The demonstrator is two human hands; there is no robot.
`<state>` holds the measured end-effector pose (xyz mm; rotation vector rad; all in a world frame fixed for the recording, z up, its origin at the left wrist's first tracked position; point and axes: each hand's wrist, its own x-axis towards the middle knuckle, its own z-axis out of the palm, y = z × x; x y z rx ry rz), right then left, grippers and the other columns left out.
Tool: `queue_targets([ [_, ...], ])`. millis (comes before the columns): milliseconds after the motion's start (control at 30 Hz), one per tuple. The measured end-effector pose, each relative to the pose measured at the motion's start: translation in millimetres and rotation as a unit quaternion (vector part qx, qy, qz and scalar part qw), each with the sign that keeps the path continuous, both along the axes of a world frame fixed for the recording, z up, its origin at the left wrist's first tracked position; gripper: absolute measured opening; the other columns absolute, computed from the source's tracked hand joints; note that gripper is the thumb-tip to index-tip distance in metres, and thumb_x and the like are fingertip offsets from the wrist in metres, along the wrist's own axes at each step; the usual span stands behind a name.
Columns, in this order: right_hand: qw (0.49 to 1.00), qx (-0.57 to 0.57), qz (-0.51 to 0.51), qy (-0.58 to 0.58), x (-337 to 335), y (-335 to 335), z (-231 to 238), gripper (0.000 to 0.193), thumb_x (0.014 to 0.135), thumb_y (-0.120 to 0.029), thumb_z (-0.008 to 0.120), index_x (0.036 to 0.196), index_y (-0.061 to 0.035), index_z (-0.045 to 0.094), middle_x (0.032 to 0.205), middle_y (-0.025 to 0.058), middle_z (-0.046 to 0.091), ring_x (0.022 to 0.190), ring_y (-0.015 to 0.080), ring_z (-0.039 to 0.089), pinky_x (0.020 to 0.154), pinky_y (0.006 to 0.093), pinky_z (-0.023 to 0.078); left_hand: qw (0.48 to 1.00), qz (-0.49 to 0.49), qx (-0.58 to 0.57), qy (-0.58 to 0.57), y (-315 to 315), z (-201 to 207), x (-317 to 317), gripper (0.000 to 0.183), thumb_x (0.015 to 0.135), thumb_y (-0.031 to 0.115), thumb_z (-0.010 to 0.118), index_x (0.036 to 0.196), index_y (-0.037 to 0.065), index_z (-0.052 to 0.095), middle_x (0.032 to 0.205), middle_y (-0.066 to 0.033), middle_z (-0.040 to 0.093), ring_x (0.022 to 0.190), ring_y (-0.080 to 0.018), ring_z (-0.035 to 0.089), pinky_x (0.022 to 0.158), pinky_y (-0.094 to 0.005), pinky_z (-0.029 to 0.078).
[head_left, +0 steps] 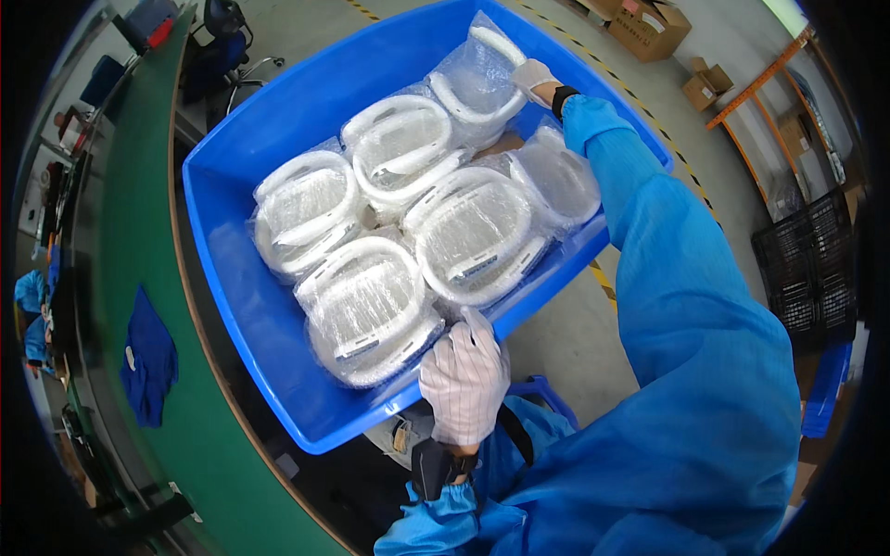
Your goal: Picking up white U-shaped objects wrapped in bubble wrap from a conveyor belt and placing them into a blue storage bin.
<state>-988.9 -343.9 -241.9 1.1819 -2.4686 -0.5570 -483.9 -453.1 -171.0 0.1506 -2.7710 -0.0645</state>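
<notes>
One wrapped white loop (475, 111) just left of the nearer right hand (532, 80) and well beyond the left hand (464, 375), long axis pointing roughly away from the latter. Bends right fingers around its edge. Lays left fingers, half curled, over the blue bin (227, 241)'s near rim; cannot tell whether gripping. Other wrapped loops (477, 236) between.

So we've got this big blue plastic tub (218, 208), and lying in it are white ring-shaped pieces (473, 232) in clear plastic wrap (366, 296), packed side by side. Next to it we see our green table (213, 445) with a crumpled dark blue cloth (148, 366) on it
</notes>
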Motion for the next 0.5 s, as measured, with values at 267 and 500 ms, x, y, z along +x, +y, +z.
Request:
queue_targets([
  [267,0.699,-0.355,-0.302,-0.543,-25.9,-11.5,-17.1,0.029,0.083,-0.021,0.059,0.085,0.0075,0.060,0.055,0.0105,0.054,0.039,0.0171,0.048,0.034,0.0327,0.035,0.999,-0.022,0.025,-0.025,-3.3,-3.9,-1.4,0.036,0.082,0.016,0.058,0.109,-0.008,0.060,0.084,-0.0074,0.057,0.064,-0.0164,0.057,0.057,-0.0274,0.046],
  [500,0.963,0.033,0.024,-0.265,-65.0,-8.5,-57.7,0.024,0.083,-0.017,0.058,0.096,0.0030,0.064,0.061,0.0149,0.061,0.050,0.0241,0.059,0.045,0.0356,0.044,0.999,-0.045,0.018,0.009,3.2,-15.8,-11.7,0.033,0.083,0.011,0.055,0.110,-0.008,0.059,0.086,-0.0090,0.058,0.069,-0.0168,0.060,0.058,-0.0255,0.046],
])
